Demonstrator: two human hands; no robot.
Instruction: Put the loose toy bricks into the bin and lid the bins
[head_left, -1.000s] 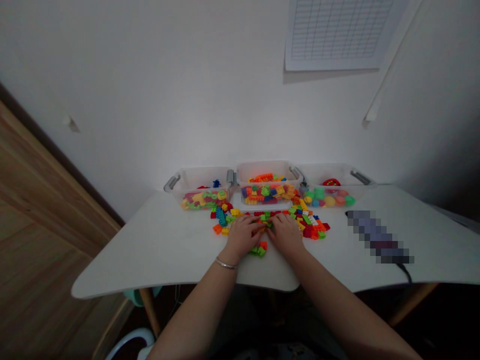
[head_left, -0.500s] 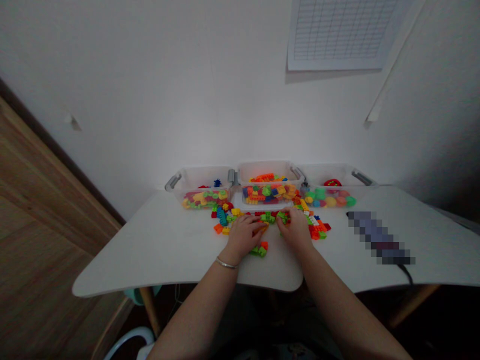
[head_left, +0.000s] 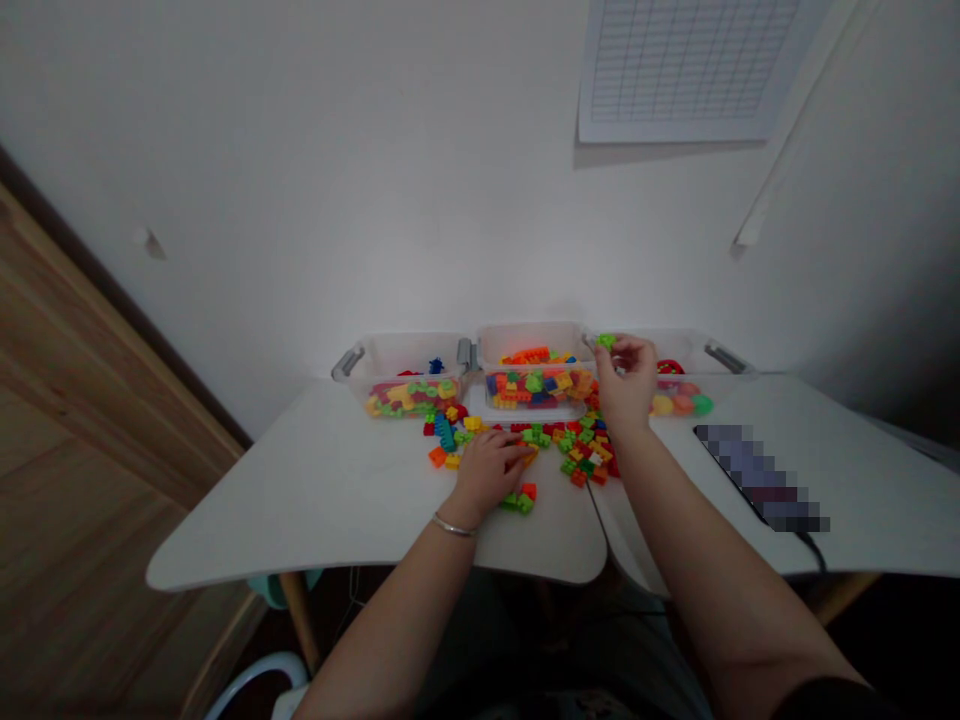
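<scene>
Well, the right hand (head_left: 628, 388) pinches 1 block (head_left: 606, 342).

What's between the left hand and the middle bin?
Head view: loose bricks, green, red and yellow among them, then a pale flat edge at the base of the middle bin.

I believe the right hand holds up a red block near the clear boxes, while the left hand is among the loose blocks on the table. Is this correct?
Only the colour is wrong: the head view shows a green block in the right hand. The rest stands.
</scene>
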